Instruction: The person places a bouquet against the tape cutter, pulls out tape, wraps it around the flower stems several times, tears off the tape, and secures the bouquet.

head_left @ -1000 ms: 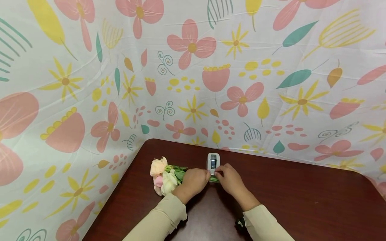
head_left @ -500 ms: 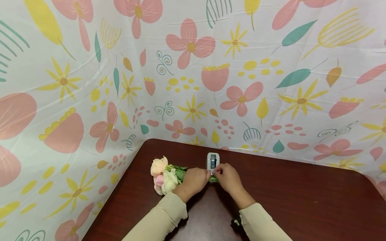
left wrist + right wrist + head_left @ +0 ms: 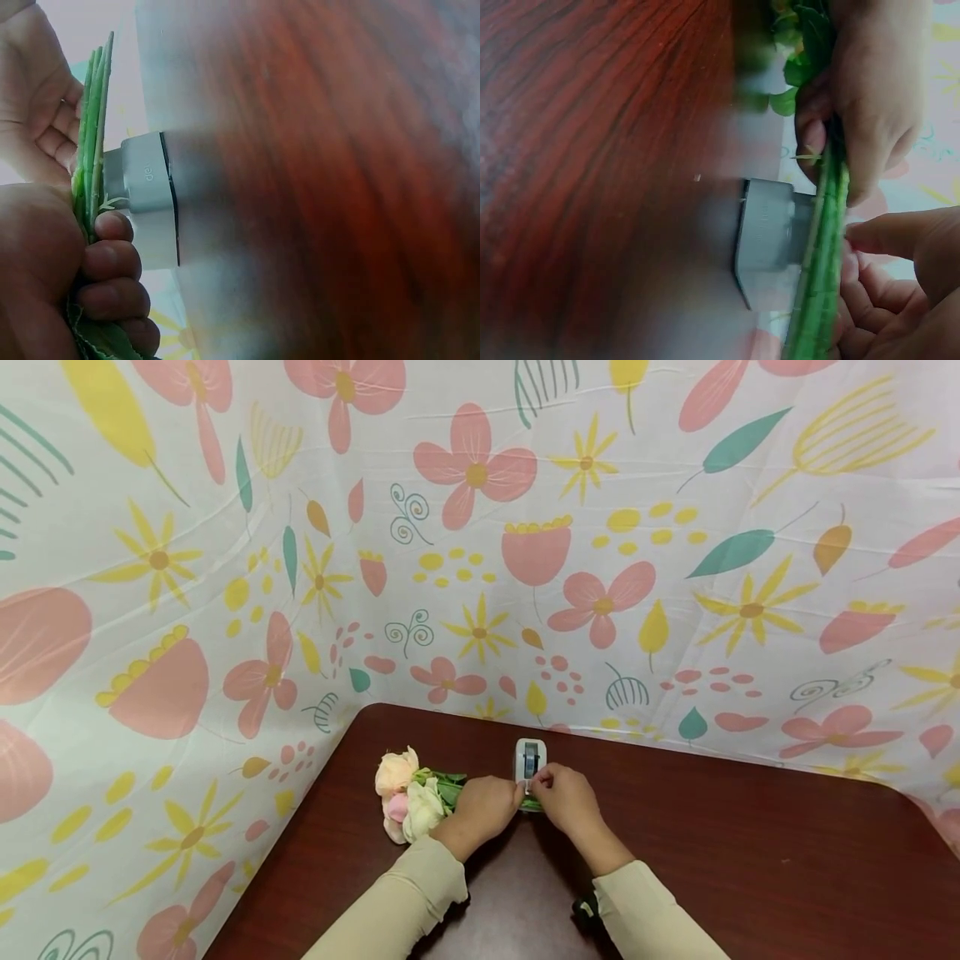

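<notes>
My left hand [image 3: 486, 808] grips the green stems [image 3: 94, 135] of a bunch of flowers, its fingers curled round them in the left wrist view. Peach, pink and cream blooms [image 3: 422, 810] lie to the left of that hand. Just beyond the fingertips stands a pale grey tape dispenser [image 3: 531, 756] with a roll in it. My right hand [image 3: 568, 797] is at the dispenser's near end, thumb and forefinger pinched together beside the stems. A small whitish bit between the two hands looks like clear tape; its edges are hard to make out.
The dark red-brown table [image 3: 750, 860] extends to the right of the hands. A floral-print cloth [image 3: 600, 527] hangs behind and along the left side. Below the right wrist a small black object [image 3: 587, 910] shows beside the sleeve.
The right hand has shifted slightly left and up, its pinched fingertips staying close to the left thumb. The left hand, flowers and dispenser hold nearly the same place.
</notes>
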Tool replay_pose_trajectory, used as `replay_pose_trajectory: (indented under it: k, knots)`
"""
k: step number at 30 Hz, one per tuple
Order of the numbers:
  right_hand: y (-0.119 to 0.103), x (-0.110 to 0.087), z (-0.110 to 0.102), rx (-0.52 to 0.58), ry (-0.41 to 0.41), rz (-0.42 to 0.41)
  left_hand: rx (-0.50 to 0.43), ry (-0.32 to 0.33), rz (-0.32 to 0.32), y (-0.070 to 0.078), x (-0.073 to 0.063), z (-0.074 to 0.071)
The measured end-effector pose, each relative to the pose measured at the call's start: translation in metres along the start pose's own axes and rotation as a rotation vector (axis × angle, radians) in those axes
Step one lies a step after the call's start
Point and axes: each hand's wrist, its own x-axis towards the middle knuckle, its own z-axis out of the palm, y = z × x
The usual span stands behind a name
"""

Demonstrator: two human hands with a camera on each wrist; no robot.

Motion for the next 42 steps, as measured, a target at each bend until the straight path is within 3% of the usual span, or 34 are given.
replay_pose_trajectory:
  k: [6, 14, 18, 30, 37, 42]
  knots:
    - [0.000, -0.001, -0.004, -0.001, -0.030, 0.034, -0.016, -0.039, -0.013, 0.001, 0.000, 0.002]
    - [-0.001, -0.004, -0.011, 0.009, -0.040, 0.040, -0.008, 0.004, -0.009, 0.003, -0.001, 0.000]
    - [-0.005, -0.007, -0.016, 0.027, -0.054, 0.041, -0.014, -0.006, -0.011, 0.004, 0.000, -0.002]
    - [-0.004, -0.016, -0.017, 0.198, -0.093, 0.161, -0.035, -0.063, -0.058, 0.005, 0.003, -0.007]
    - [-0.002, -0.026, -0.012, 0.214, -0.062, 0.183, -0.022, -0.048, -0.071, 0.005, 0.003, -0.003]
    - [-0.003, -0.035, -0.011, 0.250, -0.060, 0.194, -0.017, -0.087, -0.086, 0.005, 0.005, -0.001]
